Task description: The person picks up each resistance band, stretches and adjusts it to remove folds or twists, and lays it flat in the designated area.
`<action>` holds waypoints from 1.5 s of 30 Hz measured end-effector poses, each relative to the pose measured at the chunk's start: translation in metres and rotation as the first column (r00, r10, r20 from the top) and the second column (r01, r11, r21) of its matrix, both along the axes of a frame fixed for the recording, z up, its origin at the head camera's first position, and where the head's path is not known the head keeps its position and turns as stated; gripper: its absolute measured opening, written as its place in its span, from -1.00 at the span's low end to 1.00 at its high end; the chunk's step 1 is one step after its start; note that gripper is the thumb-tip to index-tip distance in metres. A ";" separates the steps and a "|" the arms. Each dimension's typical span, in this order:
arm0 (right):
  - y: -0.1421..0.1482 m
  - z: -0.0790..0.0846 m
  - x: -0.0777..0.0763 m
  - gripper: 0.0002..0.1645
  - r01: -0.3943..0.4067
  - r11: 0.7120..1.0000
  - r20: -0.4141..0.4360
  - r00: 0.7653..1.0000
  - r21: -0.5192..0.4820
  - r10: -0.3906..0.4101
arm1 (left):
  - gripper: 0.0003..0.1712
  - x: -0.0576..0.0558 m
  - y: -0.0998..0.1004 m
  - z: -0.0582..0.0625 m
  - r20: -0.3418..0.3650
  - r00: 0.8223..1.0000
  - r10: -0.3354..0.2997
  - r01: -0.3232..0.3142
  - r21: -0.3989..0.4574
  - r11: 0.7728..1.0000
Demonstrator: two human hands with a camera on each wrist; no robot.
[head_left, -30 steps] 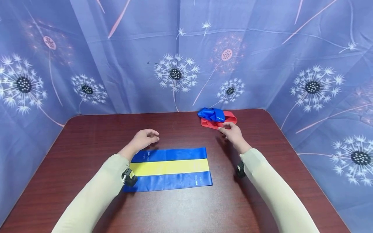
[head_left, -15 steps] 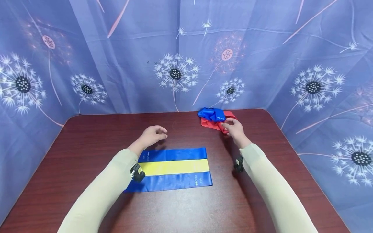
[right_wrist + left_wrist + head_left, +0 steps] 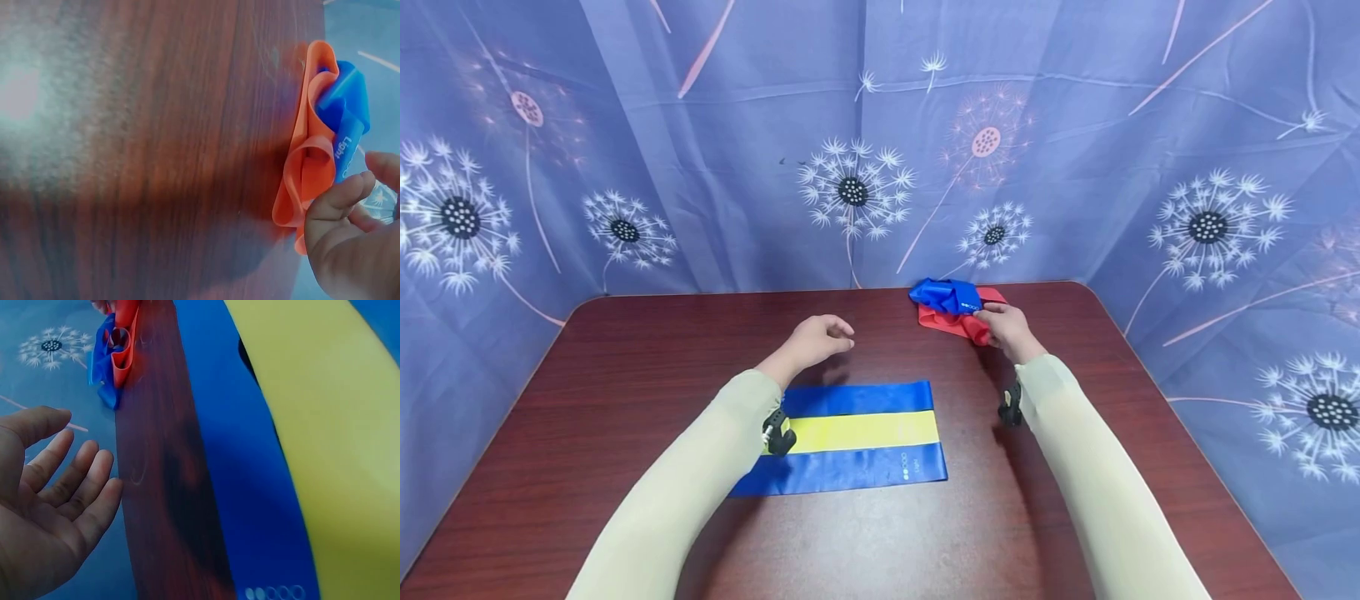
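A crumpled blue resistance band (image 3: 953, 296) lies over a red resistance band (image 3: 951, 323) at the table's far right. My right hand (image 3: 1009, 332) is at their right side, its fingertips right by the blue band's printed end. In the right wrist view, a gap shows between the thumb (image 3: 381, 167) and bent index finger. My left hand (image 3: 820, 337) hovers palm inward with loosely curved fingers, holding nothing. Under the left forearm lie two flat blue resistance bands (image 3: 872, 467) with a yellow resistance band (image 3: 865, 429) between them, partly covered by the sleeve and wrist camera.
The dark red-brown wooden table (image 3: 880, 550) has rounded far corners. Blue curtains with dandelion prints (image 3: 737, 167) hang close behind and along both sides. A black camera (image 3: 778, 432) sits on the left wrist, another on the right.
My left hand has moved right and farther from me. The right hand has shifted slightly right, and the red band's near fold bulges out more beside it. The flat bands have stayed put.
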State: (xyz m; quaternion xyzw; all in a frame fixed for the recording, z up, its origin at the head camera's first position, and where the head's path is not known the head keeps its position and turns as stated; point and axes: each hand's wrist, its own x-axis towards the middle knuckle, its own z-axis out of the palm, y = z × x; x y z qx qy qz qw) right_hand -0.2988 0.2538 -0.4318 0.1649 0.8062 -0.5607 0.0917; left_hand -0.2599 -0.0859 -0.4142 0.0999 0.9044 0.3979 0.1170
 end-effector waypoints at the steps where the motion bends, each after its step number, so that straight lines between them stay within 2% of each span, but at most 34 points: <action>1: 0.001 0.000 -0.002 -0.27 -0.009 1.000 0.013 1.000 0.000 0.009 | -0.64 -0.001 0.002 0.001 -0.003 1.000 -0.004 0.004 -0.001 1.000; 9: 0.002 0.007 -0.011 -0.25 -0.053 0.997 0.076 0.995 -0.049 0.057 | -0.71 -0.004 0.017 0.005 -0.032 0.999 -0.027 0.027 -0.016 1.000; 12: 0.000 0.011 -0.013 -0.25 -0.028 0.996 0.078 0.996 -0.085 0.035 | -0.70 -0.004 0.020 0.005 -0.023 0.999 -0.024 0.024 -0.021 0.999; 16: -0.007 0.015 -0.013 -0.31 0.042 0.985 0.081 0.996 -0.165 -0.029 | -0.71 -0.003 0.023 0.002 -0.013 1.000 -0.019 0.019 -0.022 1.000; 18: -0.011 0.015 -0.014 -0.42 0.074 0.977 0.085 0.995 -0.201 -0.058 | -0.71 -0.003 0.023 0.000 -0.013 1.000 -0.014 0.014 -0.021 1.000; 23: -0.018 0.017 -0.014 -0.92 0.123 0.971 0.118 0.988 -0.206 -0.100 | -0.71 -0.002 0.025 -0.003 -0.012 1.000 -0.013 0.013 -0.002 1.000; 27: -0.021 0.018 -0.014 -0.88 0.137 0.973 0.160 0.981 -0.187 -0.108 | -0.71 -0.002 0.026 -0.004 -0.008 1.000 -0.015 0.015 0.003 1.000; 31: -0.023 0.017 -0.016 -0.67 0.155 0.969 0.192 0.974 -0.192 -0.117 | -0.73 0.000 0.027 -0.004 -0.006 1.000 -0.012 0.012 -0.003 1.000; 34: -0.024 0.014 -0.016 -0.62 0.148 0.970 0.186 0.976 -0.194 -0.111 | -0.73 0.002 0.028 -0.003 -0.007 1.000 -0.013 0.013 -0.014 1.000; 39: -0.027 0.007 -0.012 -0.54 0.104 0.980 0.101 0.991 -0.171 -0.088 | -0.72 0.003 0.028 -0.003 -0.009 1.000 -0.019 0.019 -0.024 1.000; 45: -0.031 0.000 -0.003 -0.50 0.005 0.999 -0.047 0.999 -0.050 -0.008 | -0.72 0.000 0.025 -0.003 -0.025 0.999 -0.024 0.024 -0.013 1.000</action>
